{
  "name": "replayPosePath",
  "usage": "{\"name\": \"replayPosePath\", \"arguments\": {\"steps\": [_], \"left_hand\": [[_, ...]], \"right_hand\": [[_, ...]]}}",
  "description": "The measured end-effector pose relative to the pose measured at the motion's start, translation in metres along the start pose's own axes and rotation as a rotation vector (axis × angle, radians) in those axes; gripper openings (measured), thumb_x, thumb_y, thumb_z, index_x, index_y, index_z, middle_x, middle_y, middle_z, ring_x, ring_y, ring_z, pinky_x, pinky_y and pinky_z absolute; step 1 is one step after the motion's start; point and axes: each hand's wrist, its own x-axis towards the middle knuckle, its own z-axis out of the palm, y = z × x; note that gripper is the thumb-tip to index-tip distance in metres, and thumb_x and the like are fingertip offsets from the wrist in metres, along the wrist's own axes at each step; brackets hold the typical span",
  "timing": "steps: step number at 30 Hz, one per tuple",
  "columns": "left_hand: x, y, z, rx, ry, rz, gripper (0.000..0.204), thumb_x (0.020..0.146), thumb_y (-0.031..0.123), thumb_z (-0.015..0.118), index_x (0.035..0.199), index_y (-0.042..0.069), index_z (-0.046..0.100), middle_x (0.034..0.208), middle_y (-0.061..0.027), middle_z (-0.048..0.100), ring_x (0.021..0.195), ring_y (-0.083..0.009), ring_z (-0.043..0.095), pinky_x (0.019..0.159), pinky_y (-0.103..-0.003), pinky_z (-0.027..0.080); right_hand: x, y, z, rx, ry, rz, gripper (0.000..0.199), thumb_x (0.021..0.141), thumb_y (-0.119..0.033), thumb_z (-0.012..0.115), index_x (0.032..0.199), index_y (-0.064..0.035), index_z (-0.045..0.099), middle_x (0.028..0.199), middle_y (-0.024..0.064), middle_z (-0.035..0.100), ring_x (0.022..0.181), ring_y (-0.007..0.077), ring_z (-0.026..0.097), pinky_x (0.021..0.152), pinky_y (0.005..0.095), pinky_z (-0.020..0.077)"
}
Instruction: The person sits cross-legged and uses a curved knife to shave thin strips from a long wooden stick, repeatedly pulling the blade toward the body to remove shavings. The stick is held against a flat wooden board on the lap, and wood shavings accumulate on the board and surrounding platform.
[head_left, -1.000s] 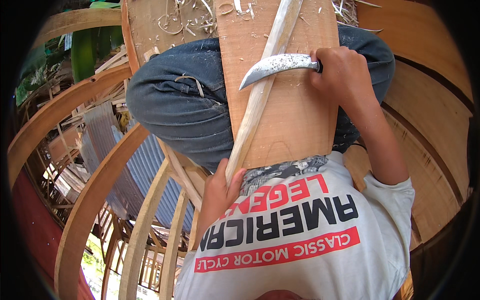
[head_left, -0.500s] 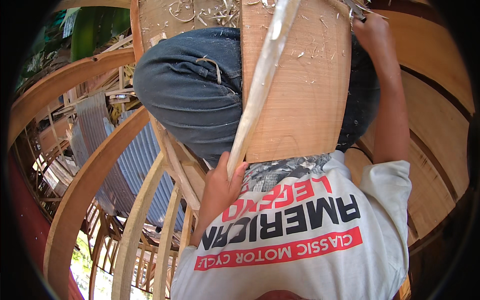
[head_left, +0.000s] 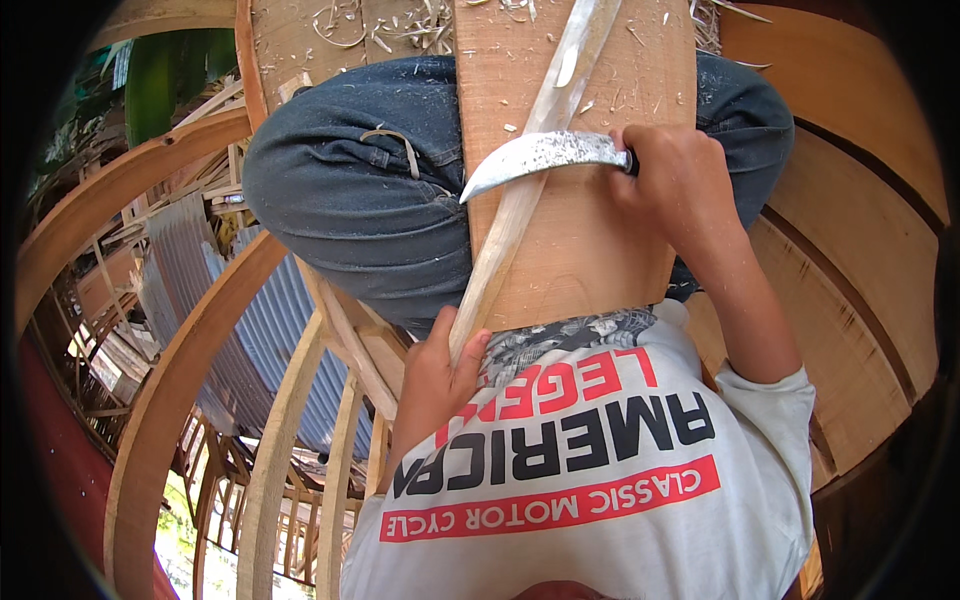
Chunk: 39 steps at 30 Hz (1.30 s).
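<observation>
My left hand (head_left: 438,372) is closed round the near end of a long, pale wooden stick (head_left: 512,218), close to my shirt. The stick slants away to the far right over a broad wooden board (head_left: 600,240) lying between my bent legs. In my right hand (head_left: 680,180) is the dark handle of a curved knife (head_left: 550,152), a sickle-like blade with a worn, spotted surface. Its blade lies across the stick at about mid-length, with the tip pointing left past the board's edge. Most of the handle is hidden in my fist.
Curled wood shavings (head_left: 430,25) litter the planks at the far side. Curved wooden ribs (head_left: 190,370) stand at the left, with corrugated metal sheets (head_left: 265,330) below them. Curved planking (head_left: 830,290) rises at the right. My legs in jeans (head_left: 360,200) flank the board.
My right hand has come back from the far right edge toward me, bringing the curved knife into full view across the stick. My left hand keeps its hold on the stick.
</observation>
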Motion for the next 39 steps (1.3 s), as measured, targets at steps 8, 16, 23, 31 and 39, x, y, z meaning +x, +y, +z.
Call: {"name": "replayPosePath", "arguments": {"steps": [8, 16, 23, 31, 39], "left_hand": [[0.0, 0.003, 0.011, -0.012, 0.063, 0.05, 0.026, 0.092, 0.027, 0.058, 0.097, 0.003, 0.049, 0.059, -0.021, 0.058, 0.059, -0.042, 0.061, 0.05, -0.044, 0.045], [-0.012, -0.01, 0.009, 0.035, 0.038, 0.058, 0.025, 0.092, 0.026, 0.058, 0.1, 0.004, 0.049, 0.059, -0.0218, 0.058, 0.06, -0.0426, 0.061, 0.051, -0.045, 0.045], [-0.004, 0.014, -0.002, 0.046, 0.017, -0.01, 0.019, 0.092, 0.017, 0.056, 0.104, 0.005, 0.049, 0.063, -0.0215, 0.059, 0.061, -0.0402, 0.062, 0.053, -0.044, 0.045], [-0.016, 0.026, 0.0, 0.206, 0.109, -0.015, 0.022, 0.092, 0.011, 0.054, 0.112, 0.006, 0.048, 0.079, -0.0266, 0.06, 0.075, -0.0447, 0.061, 0.06, -0.047, 0.045], [-0.016, 0.03, 0.009, 0.203, 0.117, -0.013, 0.024, 0.092, 0.013, 0.054, 0.115, 0.007, 0.046, 0.07, -0.0258, 0.059, 0.068, -0.0448, 0.061, 0.055, -0.047, 0.044]], "right_hand": [[0.083, 0.071, 0.002, -0.154, 0.318, 0.095, 0.033, 0.078, -0.03, 0.059, 0.077, 0.0017, 0.068, 0.067, 0.0236, 0.062, 0.066, 0.0373, 0.064, 0.062, 0.0421, 0.0505], [0.1, 0.221, -0.054, -0.167, 0.287, 0.438, 0.045, 0.085, -0.035, 0.054, 0.075, 0.0087, 0.06, 0.06, 0.0252, 0.052, 0.056, 0.0346, 0.057, 0.057, 0.0429, 0.0432], [0.001, 0.034, -0.014, 0.114, 0.096, 0.153, 0.026, 0.079, -0.024, 0.063, 0.078, 0.0016, 0.068, 0.067, 0.024, 0.06, 0.066, 0.0373, 0.063, 0.06, 0.0423, 0.0498], [-0.011, 0.023, -0.007, 0.025, 0.045, 0.078, 0.023, 0.08, -0.025, 0.064, 0.074, -0.0038, 0.069, 0.063, 0.0185, 0.062, 0.061, 0.0338, 0.064, 0.059, 0.0399, 0.0519], [0.021, 0.044, 0.001, -0.073, 0.211, 0.084, 0.021, 0.077, -0.023, 0.064, 0.08, -0.0033, 0.071, 0.072, 0.0197, 0.065, 0.067, 0.0348, 0.066, 0.062, 0.0411, 0.0528]]}}
